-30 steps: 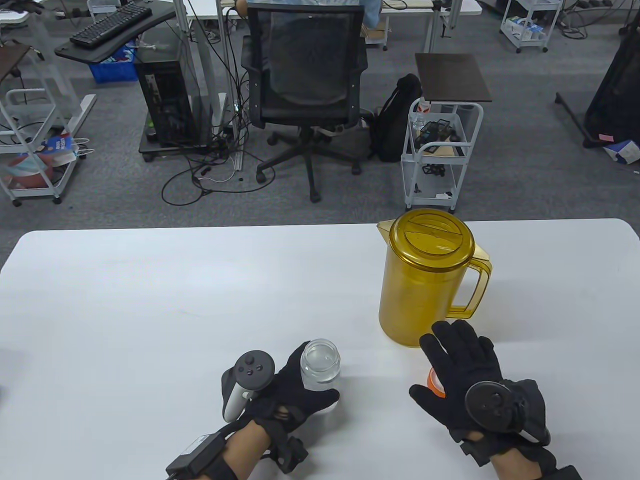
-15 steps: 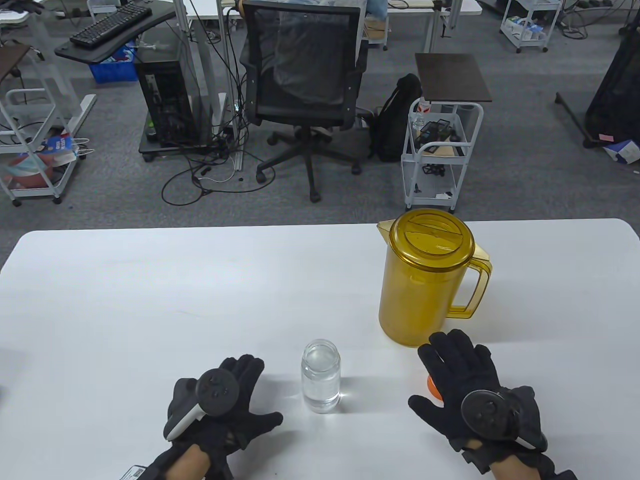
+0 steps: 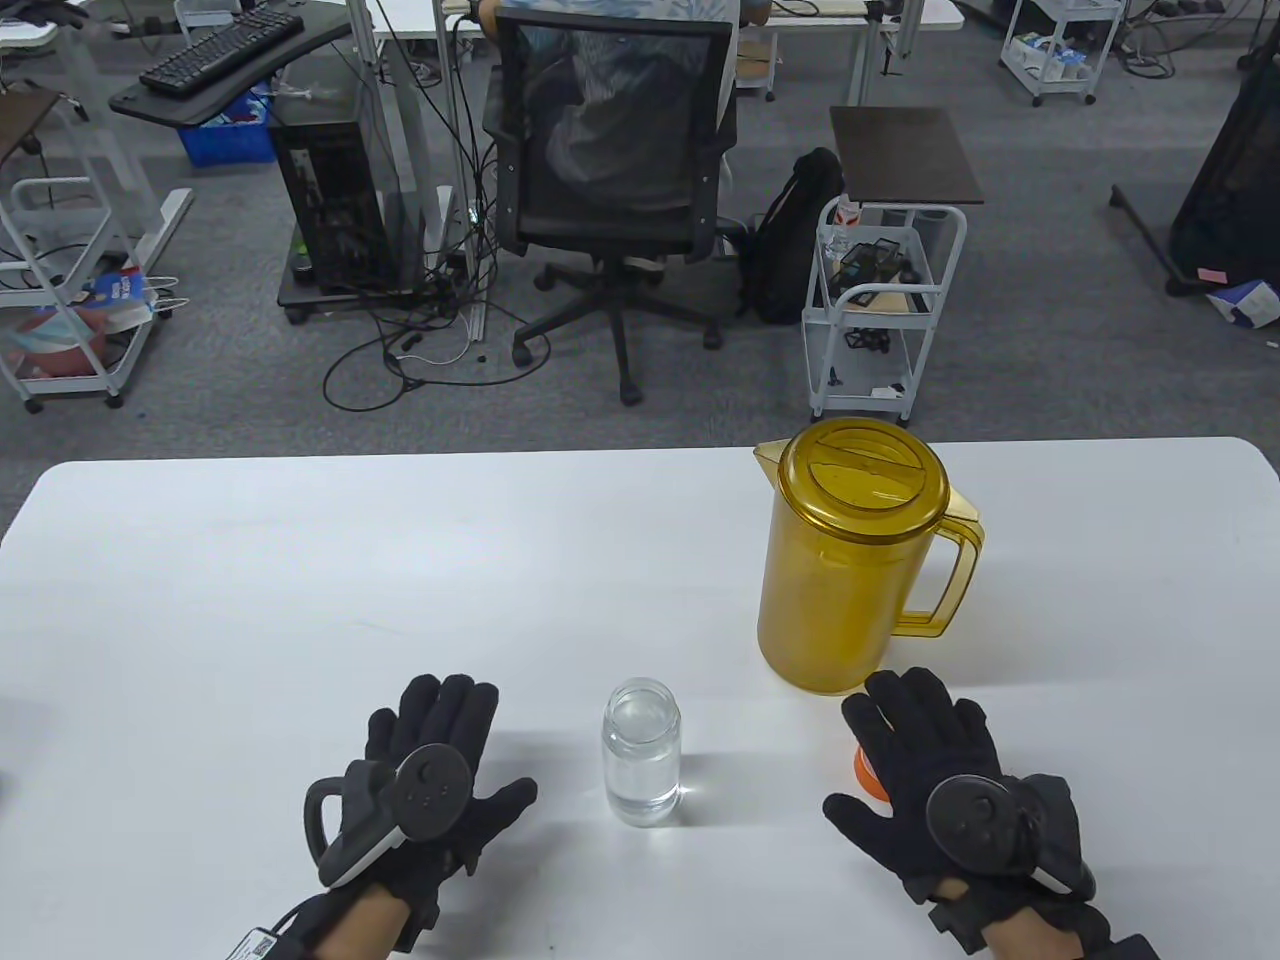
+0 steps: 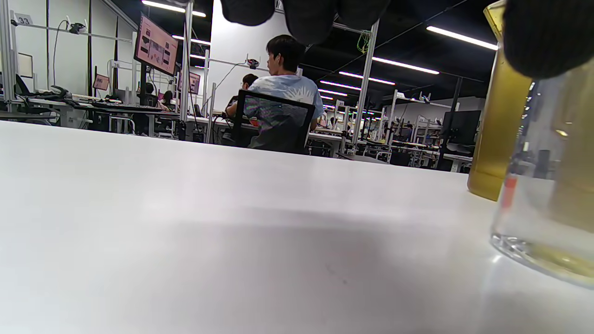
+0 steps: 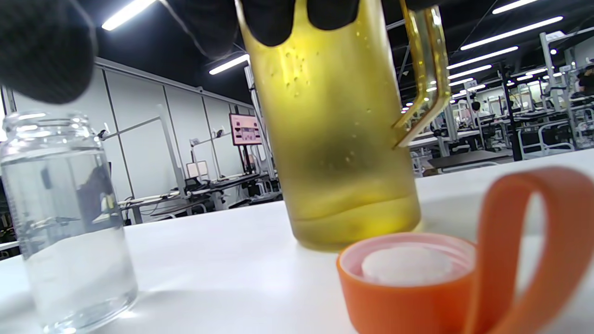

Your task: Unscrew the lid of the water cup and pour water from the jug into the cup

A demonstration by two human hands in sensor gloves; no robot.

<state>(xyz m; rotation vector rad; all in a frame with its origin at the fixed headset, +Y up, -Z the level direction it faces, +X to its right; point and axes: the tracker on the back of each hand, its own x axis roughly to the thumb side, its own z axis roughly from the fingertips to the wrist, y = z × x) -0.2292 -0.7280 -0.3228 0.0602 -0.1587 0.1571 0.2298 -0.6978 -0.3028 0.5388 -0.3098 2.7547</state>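
Observation:
A clear glass cup (image 3: 641,752) stands uncapped near the table's front, holding water up to its neck; it also fills the right edge of the left wrist view (image 4: 547,185) and the left of the right wrist view (image 5: 65,222). Its orange lid (image 3: 862,775) lies upside down under my right hand (image 3: 925,735), which is spread flat above it; the lid with its orange loop shows close in the right wrist view (image 5: 417,283). The amber jug (image 3: 850,555) with its lid on stands behind that hand. My left hand (image 3: 440,735) lies flat and open on the table left of the cup.
The white table (image 3: 400,560) stretches wide to the left and back. Beyond its far edge are an office chair (image 3: 615,190) with a person seated, a white cart (image 3: 885,300) and a computer tower (image 3: 330,200) on the floor.
My left hand let go of the cup, moved left and now lies flat on the table. My right hand stayed over the lid, shifting slightly toward me.

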